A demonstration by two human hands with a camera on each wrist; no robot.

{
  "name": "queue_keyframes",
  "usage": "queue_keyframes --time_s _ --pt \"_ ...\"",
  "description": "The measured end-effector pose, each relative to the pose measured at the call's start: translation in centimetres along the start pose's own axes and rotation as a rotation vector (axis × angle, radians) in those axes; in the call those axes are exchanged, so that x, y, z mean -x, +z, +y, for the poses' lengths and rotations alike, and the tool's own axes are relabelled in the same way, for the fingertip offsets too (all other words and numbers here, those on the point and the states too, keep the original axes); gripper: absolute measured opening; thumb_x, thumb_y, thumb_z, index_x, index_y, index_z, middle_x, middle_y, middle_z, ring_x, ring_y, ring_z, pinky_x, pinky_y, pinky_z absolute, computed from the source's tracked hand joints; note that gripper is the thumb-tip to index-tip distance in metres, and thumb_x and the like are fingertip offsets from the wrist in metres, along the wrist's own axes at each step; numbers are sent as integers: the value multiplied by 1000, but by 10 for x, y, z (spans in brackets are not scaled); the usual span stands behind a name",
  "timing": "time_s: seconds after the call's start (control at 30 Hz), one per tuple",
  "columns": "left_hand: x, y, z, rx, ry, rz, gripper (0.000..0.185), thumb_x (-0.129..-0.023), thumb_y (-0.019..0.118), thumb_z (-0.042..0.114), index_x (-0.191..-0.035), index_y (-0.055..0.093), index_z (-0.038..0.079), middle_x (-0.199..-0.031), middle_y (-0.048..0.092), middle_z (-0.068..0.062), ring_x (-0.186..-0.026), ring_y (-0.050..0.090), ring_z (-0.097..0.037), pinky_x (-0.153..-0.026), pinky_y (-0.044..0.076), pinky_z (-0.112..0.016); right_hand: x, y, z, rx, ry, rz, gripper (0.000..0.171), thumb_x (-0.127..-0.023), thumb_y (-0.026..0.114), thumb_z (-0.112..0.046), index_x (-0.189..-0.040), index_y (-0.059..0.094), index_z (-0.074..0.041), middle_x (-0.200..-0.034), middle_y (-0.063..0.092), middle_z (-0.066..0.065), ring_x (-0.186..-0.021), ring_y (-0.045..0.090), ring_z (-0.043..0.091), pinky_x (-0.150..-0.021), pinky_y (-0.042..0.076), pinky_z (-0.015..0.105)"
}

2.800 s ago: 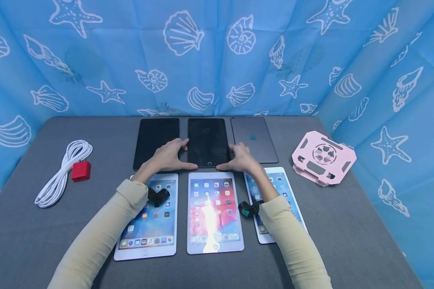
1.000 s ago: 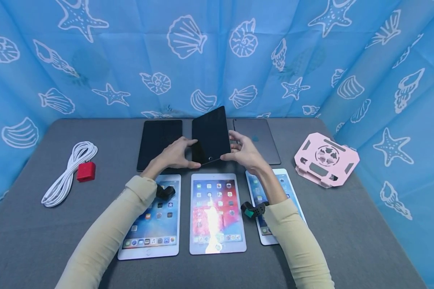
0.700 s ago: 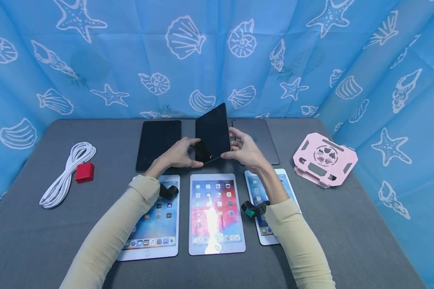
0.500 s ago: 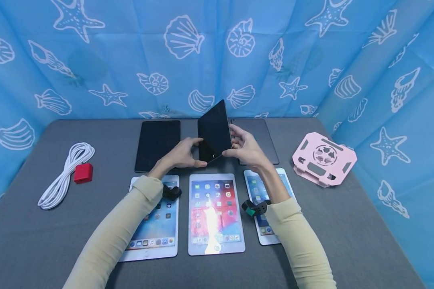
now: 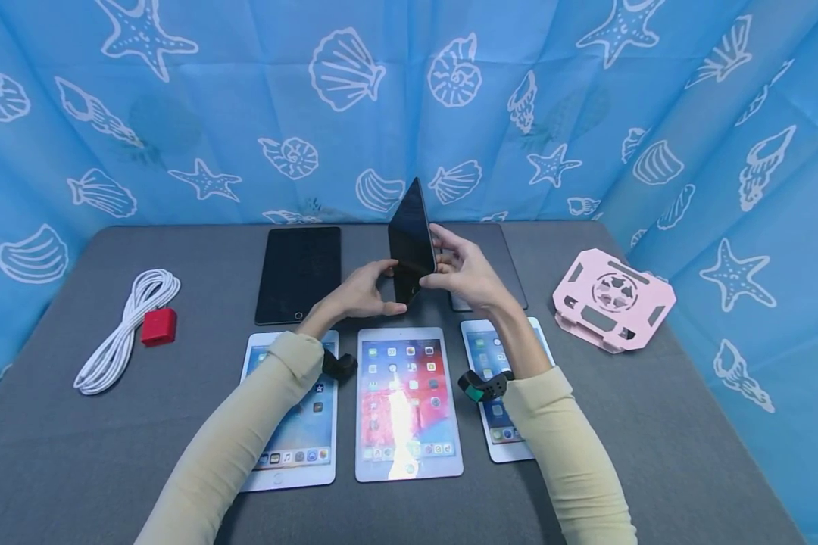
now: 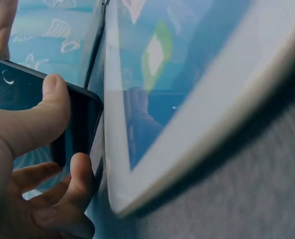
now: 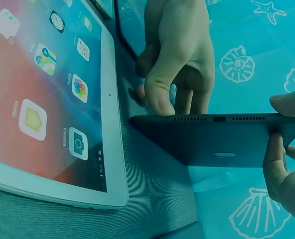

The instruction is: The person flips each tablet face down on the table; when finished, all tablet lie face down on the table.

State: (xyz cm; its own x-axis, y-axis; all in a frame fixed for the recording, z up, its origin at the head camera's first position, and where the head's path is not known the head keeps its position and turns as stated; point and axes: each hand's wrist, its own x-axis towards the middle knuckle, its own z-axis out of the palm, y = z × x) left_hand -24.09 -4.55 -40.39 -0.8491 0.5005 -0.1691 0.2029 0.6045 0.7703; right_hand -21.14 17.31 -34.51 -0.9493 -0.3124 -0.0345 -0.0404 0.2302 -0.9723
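Note:
A black tablet is raised on a steep tilt at the back middle of the table, its dark screen turned toward the left. My right hand pinches its right side between thumb and fingers. At the lower left corner, my left hand holds the tablet with the thumb on its bottom edge. In the right wrist view the tablet's grey back shows a logo, with the port and speaker holes along its edge. Another black tablet lies flat to the left, and a grey tablet lies face down behind my right hand.
In front lie three white tablets with lit screens: left, middle and right. A pink stand is at the right. A coiled white cable and red charger block lie left. A blue curtain hangs behind.
The black tablet lay flat 2.8 seconds ago; both hands have since lifted it and turned it steeply on its side. Both hands have shifted slightly, the left one to the right.

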Motion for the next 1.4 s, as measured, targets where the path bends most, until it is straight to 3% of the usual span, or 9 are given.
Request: queue_keyframes --time_s 0.13,0.33,0.43,0.57,0.77,1.0,1.27,1.4 --pt "-3 6 3 46 2 -6 90 -90 80 26 -161 28 9 -155 44 -15 -63 54 -11 -60 45 -23 1 0 -2 12 -10 -6 92 -86 69 10 -164 25 -14 -156 33 17 -111 51 36 -83 50 18" --pt "-6 10 6 103 39 -42 87 -92 77 26 -161 27 8 -154 45 -16 -57 52 -9 -56 43 -23 1 1 -2 60 -26 -14 86 -89 68 5 -163 28 -16 -155 37 16 -103 55 26 -85 51 21" --pt "-6 9 5 120 64 -60 84 -95 74 26 -162 26 8 -153 47 -16 -55 52 -9 -55 44 -24 1 2 -2 80 -35 -29 83 -92 67 2 -163 28 -17 -154 37 17 -107 54 27 -89 50 27" --pt "-5 3 6 129 106 -52 80 -99 68 30 -163 24 8 -151 49 -16 -65 63 -15 -61 50 -26 2 4 -1 82 -31 -39 82 -93 67 -1 -163 27 -18 -152 38 19 -113 54 30 -92 49 34" --pt "-2 -11 16 144 177 23 75 -103 61 31 -164 22 10 -148 52 -16 -89 69 -34 -72 54 -32 2 5 1 76 -18 -59 82 -94 70 -4 -163 27 -19 -150 42 22 -111 57 27 -93 50 38" --pt "2 -23 30 109 220 72 75 -105 57 36 -165 17 16 -147 52 -15 -93 70 -41 -75 56 -36 2 5 9 67 -29 -98 81 -95 69 -3 -163 27 -16 -142 48 19 -107 62 28 -88 51 39" --pt "14 -32 41 35 254 104 86 -101 62 40 -166 9 21 -152 50 -14 -80 69 -25 -69 54 -33 0 6 18 86 39 -142 84 -96 70 -9 -164 22 -18 -154 43 19 -128 58 39 -107 47 55" --pt "17 -36 42 9 261 113 89 -99 64 41 -166 9 20 -152 50 -13 -72 64 -18 -65 51 -32 1 7 22 132 101 -170 85 -96 71 -13 -165 22 -19 -155 40 19 -132 56 41 -109 47 57"
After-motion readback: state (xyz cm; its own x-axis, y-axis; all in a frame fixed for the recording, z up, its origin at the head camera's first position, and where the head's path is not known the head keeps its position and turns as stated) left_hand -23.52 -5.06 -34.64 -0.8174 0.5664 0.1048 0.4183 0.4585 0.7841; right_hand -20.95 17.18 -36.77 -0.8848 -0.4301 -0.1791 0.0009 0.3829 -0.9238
